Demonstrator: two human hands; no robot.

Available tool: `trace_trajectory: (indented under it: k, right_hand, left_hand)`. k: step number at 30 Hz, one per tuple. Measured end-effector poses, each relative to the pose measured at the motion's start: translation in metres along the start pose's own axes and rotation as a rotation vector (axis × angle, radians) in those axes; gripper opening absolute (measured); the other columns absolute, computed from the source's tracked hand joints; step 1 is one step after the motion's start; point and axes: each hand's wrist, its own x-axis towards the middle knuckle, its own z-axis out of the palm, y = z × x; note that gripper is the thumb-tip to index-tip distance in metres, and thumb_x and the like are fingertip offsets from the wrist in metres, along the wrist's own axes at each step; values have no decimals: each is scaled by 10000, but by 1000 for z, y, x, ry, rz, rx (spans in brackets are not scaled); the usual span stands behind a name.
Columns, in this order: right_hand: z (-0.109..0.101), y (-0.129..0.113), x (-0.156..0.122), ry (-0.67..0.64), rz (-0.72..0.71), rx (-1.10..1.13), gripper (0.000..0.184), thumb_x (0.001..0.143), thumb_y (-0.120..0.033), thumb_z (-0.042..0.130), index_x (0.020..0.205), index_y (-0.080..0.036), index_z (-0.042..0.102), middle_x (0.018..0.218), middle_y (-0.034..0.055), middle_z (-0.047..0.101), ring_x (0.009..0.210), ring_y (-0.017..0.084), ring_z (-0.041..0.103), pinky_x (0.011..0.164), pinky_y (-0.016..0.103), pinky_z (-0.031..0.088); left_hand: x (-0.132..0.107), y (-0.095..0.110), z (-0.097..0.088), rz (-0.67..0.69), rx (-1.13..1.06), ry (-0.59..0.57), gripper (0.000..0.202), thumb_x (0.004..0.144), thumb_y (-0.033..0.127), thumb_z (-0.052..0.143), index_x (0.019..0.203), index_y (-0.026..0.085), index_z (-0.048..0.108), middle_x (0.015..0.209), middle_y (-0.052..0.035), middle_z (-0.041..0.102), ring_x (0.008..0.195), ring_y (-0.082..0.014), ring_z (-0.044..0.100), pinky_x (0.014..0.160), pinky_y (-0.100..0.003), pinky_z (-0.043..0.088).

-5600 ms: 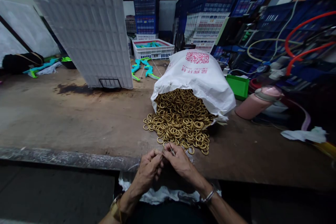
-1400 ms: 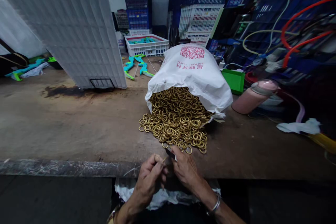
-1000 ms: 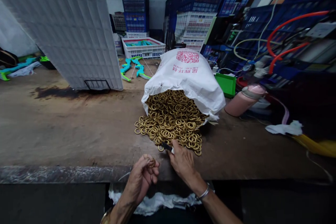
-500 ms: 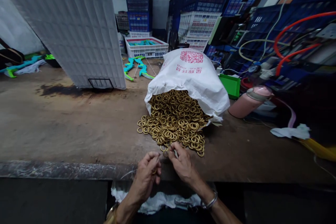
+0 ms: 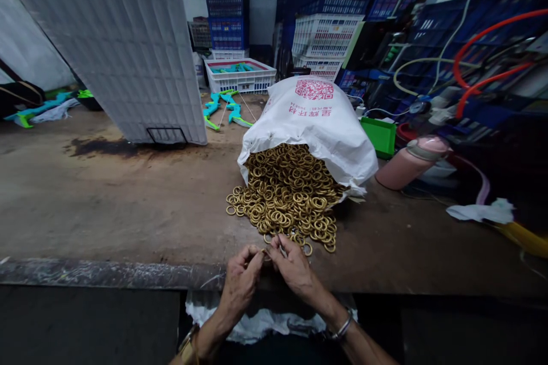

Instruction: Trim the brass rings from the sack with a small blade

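Note:
My left hand (image 5: pixel 240 282) and my right hand (image 5: pixel 294 270) meet fingertip to fingertip at the near edge of the workbench (image 5: pixel 107 211). Both are closed in a pinch around a small gold ring between them. My right hand also grips a thin dark tool that sticks up from its fingers. Just beyond them a heap of gold rings (image 5: pixel 286 197) spills from a white sack (image 5: pixel 314 117) lying on its side with red print on it.
A tall white grid panel (image 5: pixel 124 45) stands at the back left. A pink flask (image 5: pixel 411 162) and a green box (image 5: pixel 379 136) lie right of the sack. Blue and white crates, hoses and cables fill the back right. A white plastic bag (image 5: pixel 261 325) hangs below the bench edge.
My right hand reached out to the ring heap and came back. My left hand, which had drawn away holding rings, has returned, and both hands pinch together again at the bench edge.

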Motion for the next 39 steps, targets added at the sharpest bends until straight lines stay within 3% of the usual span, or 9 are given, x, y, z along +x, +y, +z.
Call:
trace_trajectory:
  k: [5, 9, 11, 14, 16, 21, 26, 31, 39]
  right_hand:
    - [0, 0, 0, -82, 124, 153, 278, 780, -400, 434, 605, -191, 380, 470, -86, 339, 425, 49, 280, 415, 178, 247]
    - [1, -1, -1, -151, 329, 344, 270, 746, -439, 457, 646, -210, 353, 456, -108, 313, 360, 34, 186, 344, 174, 142]
    - [1, 0, -2, -178, 357, 374, 271, 743, -450, 459, 666, -212, 356, 463, -109, 330, 350, 31, 178, 338, 171, 124]
    - [2, 2, -2, -128, 293, 298, 263, 774, -448, 423, 681, -204, 385, 470, -99, 361, 356, 35, 213, 350, 167, 164]
    - [3, 2, -3, -80, 189, 204, 256, 786, -438, 422, 710, -193, 425, 507, -82, 405, 397, 45, 292, 387, 166, 237]
    - [3, -3, -4, -38, -16, -9, 261, 794, -418, 435, 739, -171, 498, 638, -28, 509, 598, 95, 462, 561, 203, 369]
    - [4, -7, -4, -64, 64, -2, 289, 791, -403, 421, 642, -165, 491, 554, -28, 509, 522, 89, 445, 522, 205, 361]
    - [8, -7, -5, -83, 149, 62, 325, 802, -378, 387, 555, -175, 449, 445, -57, 421, 412, 60, 351, 433, 185, 296]
    - [5, -7, -1, -66, 89, 85, 269, 796, -363, 398, 610, -177, 459, 499, -44, 472, 447, 72, 383, 456, 190, 311]
  left_hand:
    - [-6, 2, 0, 104, 5, 8, 252, 726, 347, 582, 902, 167, 582, 563, 28, 550, 433, -75, 440, 440, -179, 359]
    - [-13, 10, -2, 233, 92, -112, 146, 726, 256, 589, 804, 166, 675, 741, -61, 647, 734, -184, 584, 732, -267, 437]
    - [-13, 10, -3, 258, 116, -92, 124, 699, 229, 616, 778, 174, 695, 762, -68, 661, 761, -197, 585, 768, -271, 424]
    - [-9, 6, -5, 247, 134, -26, 118, 696, 229, 619, 775, 179, 691, 753, -55, 667, 740, -182, 583, 739, -254, 423]
    - [-6, 2, -5, 200, 127, -16, 134, 719, 257, 596, 789, 167, 668, 697, -36, 649, 635, -143, 557, 636, -226, 423]
    - [-4, 4, -2, 8, 31, -14, 209, 706, 340, 606, 746, 135, 596, 524, 39, 504, 398, -45, 349, 405, -168, 269]
    - [-3, 10, -2, -29, 11, 5, 275, 665, 391, 632, 744, 138, 560, 532, 32, 533, 372, -41, 355, 377, -170, 250]
    - [-4, 10, -7, -80, 16, -116, 283, 724, 420, 570, 672, 145, 528, 519, 20, 540, 357, -35, 343, 368, -167, 234]
    - [-9, 13, -6, -142, -175, -213, 322, 727, 445, 558, 646, 134, 529, 634, 0, 538, 392, -19, 306, 374, -166, 192]
